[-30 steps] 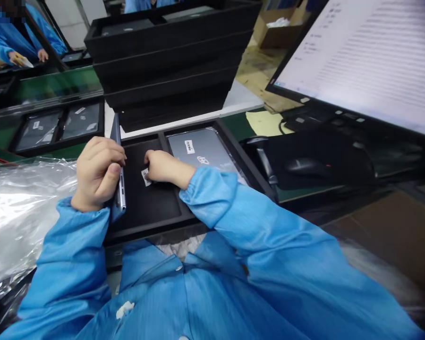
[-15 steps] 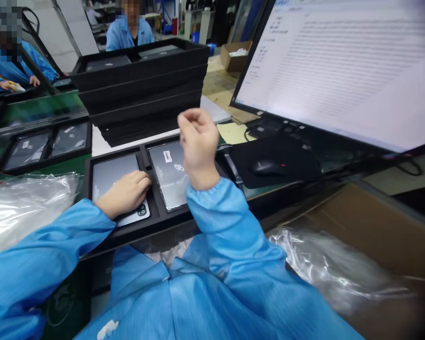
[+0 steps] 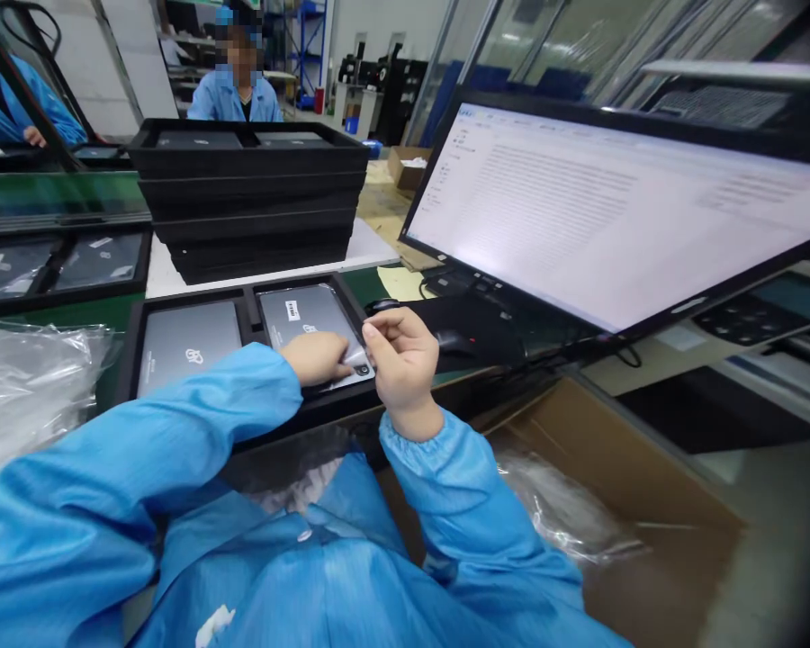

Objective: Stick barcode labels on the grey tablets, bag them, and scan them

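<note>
Two grey tablets lie face down in a black two-compartment tray. On the right tablet [image 3: 317, 310], which has a white label and a clear film, rests my left hand [image 3: 316, 357]; its fingers are curled near the camera corner, and what lies under them is hidden. My right hand [image 3: 405, 360] is raised at that tablet's right edge, thumb and fingertips pinched together; anything between them is too thin to make out. The left tablet [image 3: 193, 337] shows its bare back and a logo, partly covered by my left sleeve. The tray [image 3: 131, 360] surrounds both tablets.
Behind stands a stack of black trays [image 3: 249, 202]. Another loaded tray [image 3: 145, 261] is at left, above clear plastic bags [image 3: 33, 378]. A monitor [image 3: 546, 216] and mouse [image 3: 455, 342] are at right; a cardboard box [image 3: 634, 468] holds plastic below. Co-workers sit across.
My left hand has moved from the left tablet to the right one. My right hand has come down to the right tablet's edge. The view has turned toward the right.
</note>
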A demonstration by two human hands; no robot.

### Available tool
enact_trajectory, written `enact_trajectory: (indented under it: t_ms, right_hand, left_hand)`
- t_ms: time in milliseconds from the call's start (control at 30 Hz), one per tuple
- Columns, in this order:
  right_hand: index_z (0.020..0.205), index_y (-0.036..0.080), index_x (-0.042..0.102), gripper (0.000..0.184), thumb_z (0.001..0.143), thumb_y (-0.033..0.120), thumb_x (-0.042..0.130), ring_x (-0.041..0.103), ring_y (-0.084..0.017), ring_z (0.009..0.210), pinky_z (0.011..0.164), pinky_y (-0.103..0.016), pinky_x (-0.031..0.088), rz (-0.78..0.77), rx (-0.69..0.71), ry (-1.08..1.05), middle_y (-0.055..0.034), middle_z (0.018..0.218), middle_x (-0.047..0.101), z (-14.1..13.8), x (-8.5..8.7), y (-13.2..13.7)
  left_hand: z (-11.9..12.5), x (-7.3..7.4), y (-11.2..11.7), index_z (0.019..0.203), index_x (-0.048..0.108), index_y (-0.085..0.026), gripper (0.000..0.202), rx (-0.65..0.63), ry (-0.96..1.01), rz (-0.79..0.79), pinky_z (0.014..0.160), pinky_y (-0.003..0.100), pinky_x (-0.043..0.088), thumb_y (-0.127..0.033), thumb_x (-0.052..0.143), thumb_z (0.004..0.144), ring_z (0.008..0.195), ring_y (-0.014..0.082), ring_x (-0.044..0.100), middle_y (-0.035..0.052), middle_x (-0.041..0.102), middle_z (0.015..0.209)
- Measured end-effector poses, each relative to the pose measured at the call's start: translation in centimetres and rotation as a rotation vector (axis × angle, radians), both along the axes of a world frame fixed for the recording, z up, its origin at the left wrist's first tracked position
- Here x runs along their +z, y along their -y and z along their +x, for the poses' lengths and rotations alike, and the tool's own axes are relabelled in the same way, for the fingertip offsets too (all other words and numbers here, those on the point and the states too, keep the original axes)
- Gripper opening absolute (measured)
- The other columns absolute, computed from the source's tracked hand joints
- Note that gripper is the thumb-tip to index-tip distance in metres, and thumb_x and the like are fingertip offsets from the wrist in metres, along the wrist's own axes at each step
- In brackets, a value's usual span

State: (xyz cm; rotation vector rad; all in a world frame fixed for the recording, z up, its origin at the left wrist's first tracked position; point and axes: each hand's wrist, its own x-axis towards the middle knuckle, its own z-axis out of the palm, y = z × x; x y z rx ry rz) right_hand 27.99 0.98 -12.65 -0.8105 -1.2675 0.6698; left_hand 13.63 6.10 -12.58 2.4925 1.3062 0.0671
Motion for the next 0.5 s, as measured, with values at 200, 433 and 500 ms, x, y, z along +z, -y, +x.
enact_trajectory:
  t_ms: [200,433,500]
  right_hand:
    - [0.084,0.021,0.062,0.014,0.087,0.033,0.07,0.062,-0.012,0.058,0.057,-0.024,0.05,-0.288,0.062,0.272,0.0021,0.071,0.064,0.7,-0.2,-6.7]
    - [0.075,0.018,0.068,0.017,0.085,0.029,0.076,0.07,-0.02,0.064,0.067,-0.029,0.053,-0.635,0.184,0.84,-0.0039,0.062,0.069,-3.9,-0.8,-14.1]
    - [0.072,0.017,0.068,0.02,0.084,0.031,0.076,0.07,-0.021,0.064,0.069,-0.03,0.054,-0.647,0.172,0.883,-0.0054,0.062,0.07,-5.1,-1.2,-14.9]
  left_hand:
    - [-7.9,0.4,1.5,0.083,0.055,-0.018,0.034,0.343,0.202,0.074,0.072,0.034,0.043,-0.05,0.048,0.095,0.076,0.0229,0.059,0.0099,0.066,0.088]
    - [-12.1,0.5,3.8,0.078,0.058,-0.018,0.033,0.565,0.43,0.113,0.07,0.033,0.039,-0.047,0.043,0.083,0.077,0.0238,0.058,0.0072,0.065,0.078]
    - [-12.2,1.0,4.2,0.077,0.062,-0.017,0.031,0.512,0.47,0.12,0.07,0.032,0.04,-0.042,0.044,0.078,0.077,0.0232,0.059,0.0062,0.065,0.076]
